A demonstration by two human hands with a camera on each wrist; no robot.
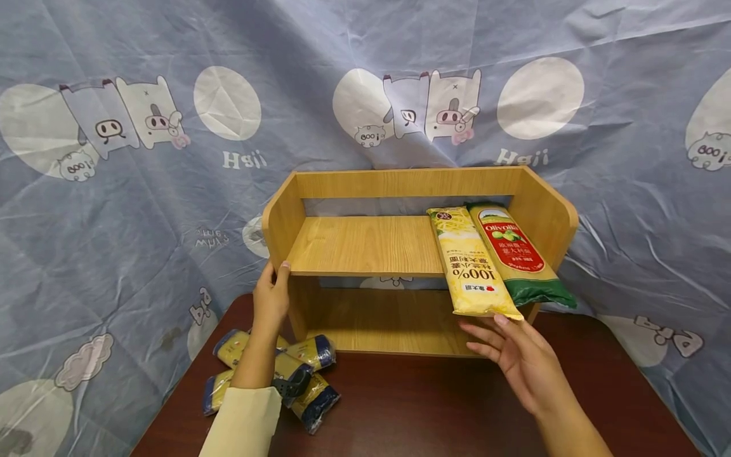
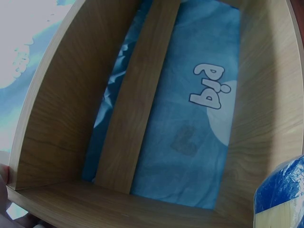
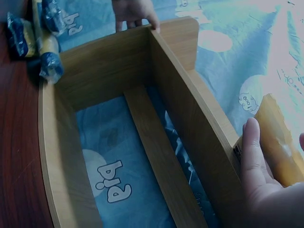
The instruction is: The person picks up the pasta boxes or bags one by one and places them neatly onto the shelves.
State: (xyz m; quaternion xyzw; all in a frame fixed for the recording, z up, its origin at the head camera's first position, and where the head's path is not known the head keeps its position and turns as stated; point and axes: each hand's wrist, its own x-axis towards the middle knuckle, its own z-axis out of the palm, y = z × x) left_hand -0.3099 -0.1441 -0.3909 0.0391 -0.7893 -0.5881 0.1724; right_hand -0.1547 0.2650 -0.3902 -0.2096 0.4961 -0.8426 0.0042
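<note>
Shelving stood partway: two pasta packets lay on the upper shelf, several remained on the table. My left hand gripped the shelf's edge; my right hand, fingers relaxed, touched the yellow packet.

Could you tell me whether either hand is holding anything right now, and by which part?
The left hand grips the wooden shelf at its left side panel's front edge. The right hand holds nothing, fingertips by the yellow pasta packet.
</note>
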